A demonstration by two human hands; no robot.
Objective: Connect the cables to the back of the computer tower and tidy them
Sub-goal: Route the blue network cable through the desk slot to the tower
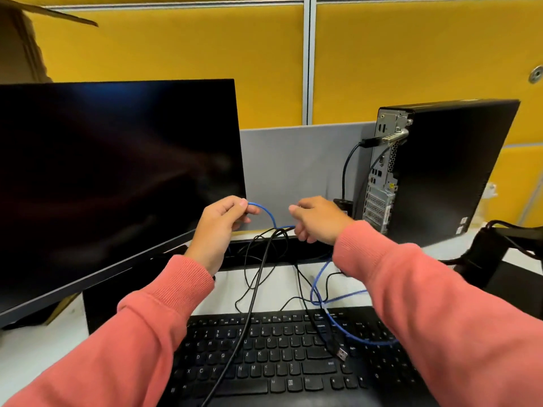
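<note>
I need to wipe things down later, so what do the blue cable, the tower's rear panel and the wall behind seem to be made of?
Blue cable: smooth plastic-looking jacket that bends in a soft loop. Tower's rear panel: bare silvery metal, apparently, with punched vent holes and slot covers. Wall behind: yellow panels, matte and probably fabric-covered, split by a pale strip; the weave is too fine to confirm.

The keyboard (282,362), at six o'clock in the view, carries the only legible text: white key legends. Letters such as E, R, T, Y, O and P sit on one row, D, F, G, J, K and L on the next, X, C, V, N and M below. Small stickers (462,226) on the computer tower (446,171), at three o'clock, are too small to read.
</note>
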